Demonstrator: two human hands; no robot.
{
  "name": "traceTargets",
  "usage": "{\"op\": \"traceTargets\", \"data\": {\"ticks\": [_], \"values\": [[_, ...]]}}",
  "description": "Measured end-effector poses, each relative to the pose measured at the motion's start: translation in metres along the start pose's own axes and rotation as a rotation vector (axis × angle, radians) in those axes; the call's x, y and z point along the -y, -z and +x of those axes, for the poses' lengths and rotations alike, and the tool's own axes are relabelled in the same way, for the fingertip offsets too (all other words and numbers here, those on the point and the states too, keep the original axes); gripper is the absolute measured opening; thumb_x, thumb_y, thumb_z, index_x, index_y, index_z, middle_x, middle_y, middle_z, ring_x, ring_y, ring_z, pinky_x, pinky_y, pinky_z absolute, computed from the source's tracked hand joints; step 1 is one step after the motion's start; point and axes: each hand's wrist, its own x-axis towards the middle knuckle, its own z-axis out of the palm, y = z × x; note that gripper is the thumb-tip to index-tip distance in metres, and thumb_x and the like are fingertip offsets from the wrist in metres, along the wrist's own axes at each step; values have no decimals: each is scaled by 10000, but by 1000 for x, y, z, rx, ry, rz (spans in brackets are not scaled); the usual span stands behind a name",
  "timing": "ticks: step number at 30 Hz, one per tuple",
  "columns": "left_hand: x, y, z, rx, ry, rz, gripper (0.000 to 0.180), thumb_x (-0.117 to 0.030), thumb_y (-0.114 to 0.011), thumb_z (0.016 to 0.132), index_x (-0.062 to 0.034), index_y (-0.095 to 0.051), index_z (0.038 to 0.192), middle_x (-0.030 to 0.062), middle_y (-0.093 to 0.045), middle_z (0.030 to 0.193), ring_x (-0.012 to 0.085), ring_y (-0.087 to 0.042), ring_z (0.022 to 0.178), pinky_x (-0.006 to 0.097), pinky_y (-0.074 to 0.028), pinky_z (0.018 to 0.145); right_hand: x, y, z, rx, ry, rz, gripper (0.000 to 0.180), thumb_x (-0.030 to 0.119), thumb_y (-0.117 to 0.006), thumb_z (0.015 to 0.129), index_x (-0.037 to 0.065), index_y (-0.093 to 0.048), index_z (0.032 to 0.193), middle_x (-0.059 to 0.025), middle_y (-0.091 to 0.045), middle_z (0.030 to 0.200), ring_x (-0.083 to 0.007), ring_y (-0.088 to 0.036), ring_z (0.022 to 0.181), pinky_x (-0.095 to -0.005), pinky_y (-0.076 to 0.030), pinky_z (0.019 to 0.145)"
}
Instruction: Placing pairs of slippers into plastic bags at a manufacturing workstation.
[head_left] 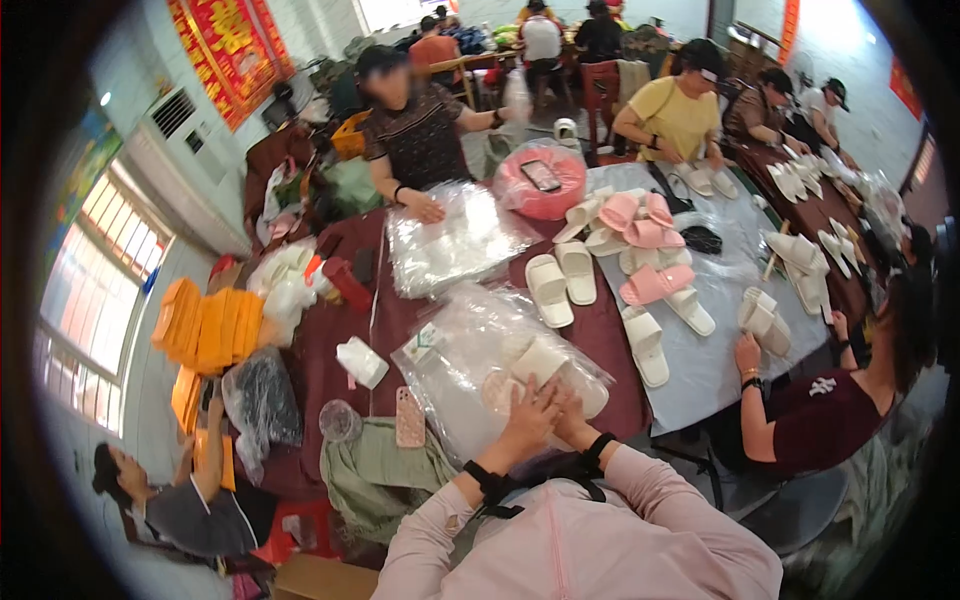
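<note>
The left hand (530, 418) lies with its fingers over white slippers (540, 360), and the right hand (573, 415) sits just beside it at their near side; whether either hand is gripping, I cannot tell. The slippers are at 12 o'clock from the wrists, with a clear plastic bag (450, 350) spread around them; whether they lie inside or on top is unclear. From the hands, a phone (410, 418) and a grey-green sack (380, 475) bound the room at 9 and 8 o'clock. At 12 o'clock a loose slipper pair (575, 272) stands just past the bag's far edge; at 11, a stack of clear bags (440, 240). Toward 2 o'clock a strip of maroon worktop (610, 328) shows before the grey sheet (715, 370), where another white slipper (647, 350) lies near its left edge.
</note>
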Motion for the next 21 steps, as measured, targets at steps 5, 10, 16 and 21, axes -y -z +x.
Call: {"op": "traceTargets", "data": {"ticks": [5,10,16,21], "values": [[-20,-3,0,93,-94,38,605,-161,-488,754,-238,-324,1331,144,-264,1376,449,-188,1256,637,-200,936,8,9,-10,162,19,144,196,148,-557,735,52,-585,904,-151,-587,835,-350,-556,770,-431,-443,632],[-48,14,5,130,-237,-81,581,-165,-482,785,-224,-312,1337,124,-249,1389,432,-175,1263,604,-190,954,6,27,-20,209,-46,211,208,140,-558,733,49,-575,920,-152,-580,856,-353,-547,772,-427,-439,633],[-40,19,-22,27,-91,-85,561,-184,-468,789,-191,-327,1332,145,-242,1392,445,-152,1269,580,-145,988,8,17,-6,96,-272,245,224,131,-560,731,46,-562,939,-154,-572,882,-357,-536,775,-422,-435,635],[-29,19,-29,-182,388,49,654,-165,-535,749,-118,-277,1348,258,-123,1393,461,-150,1263,604,-165,971,-9,4,6,-276,-229,153,240,100,-536,721,-7,-539,936,-190,-520,965,-366,-495,838,-408,-416,706]]}}
